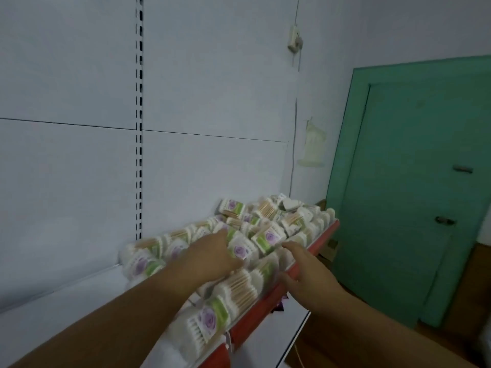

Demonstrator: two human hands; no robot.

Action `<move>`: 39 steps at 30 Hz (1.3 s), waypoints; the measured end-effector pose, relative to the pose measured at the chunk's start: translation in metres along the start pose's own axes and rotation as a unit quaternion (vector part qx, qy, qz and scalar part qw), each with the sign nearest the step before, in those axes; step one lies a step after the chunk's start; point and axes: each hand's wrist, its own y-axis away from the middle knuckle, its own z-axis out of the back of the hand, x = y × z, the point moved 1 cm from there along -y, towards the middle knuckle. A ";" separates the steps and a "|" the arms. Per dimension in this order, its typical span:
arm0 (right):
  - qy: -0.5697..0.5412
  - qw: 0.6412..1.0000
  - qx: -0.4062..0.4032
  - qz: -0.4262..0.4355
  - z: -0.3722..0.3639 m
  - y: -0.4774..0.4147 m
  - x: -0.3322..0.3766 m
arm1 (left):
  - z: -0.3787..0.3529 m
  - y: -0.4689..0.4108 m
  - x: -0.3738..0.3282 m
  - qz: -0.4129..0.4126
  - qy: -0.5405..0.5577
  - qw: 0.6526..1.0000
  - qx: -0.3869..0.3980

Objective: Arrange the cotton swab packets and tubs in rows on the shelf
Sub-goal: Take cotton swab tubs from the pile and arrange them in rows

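Fingers (289, 246) of the right hand (305, 274) are spread loosely straight, holding nothing, by the red front edge (322, 236) of the white shelf (103, 286). The left hand (212, 254) lies on the cotton swab packets (268, 239) heaped there; blur hides whether it grips one. A slotted white back panel (79, 168) rises behind the shelf, and a green door (411, 181) stands to the right.

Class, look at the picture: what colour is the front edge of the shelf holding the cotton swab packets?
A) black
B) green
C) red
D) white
C: a red strip runs along the front of the shelf, just below the cotton swab packets.
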 end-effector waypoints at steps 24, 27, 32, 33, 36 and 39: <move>-0.345 0.936 0.035 0.062 0.034 -0.171 -0.089 | 0.006 -0.122 -0.030 -0.037 0.425 0.890 0.159; -0.061 0.987 0.027 0.148 0.054 -0.198 -0.134 | 0.013 -0.120 -0.027 -0.010 0.514 0.853 0.093; 0.144 0.958 0.093 0.229 0.036 -0.222 -0.176 | 0.023 -0.099 -0.020 0.037 0.590 0.807 0.001; 0.119 0.963 0.081 0.227 0.035 -0.223 -0.180 | 0.025 -0.090 -0.022 0.037 0.592 0.805 -0.005; -0.019 0.981 0.033 0.191 0.047 -0.225 -0.177 | 0.036 -0.057 -0.024 0.012 0.617 0.787 -0.008; -0.250 0.953 0.086 0.147 0.054 -0.214 -0.133 | 0.046 -0.016 -0.015 0.019 0.663 0.747 -0.053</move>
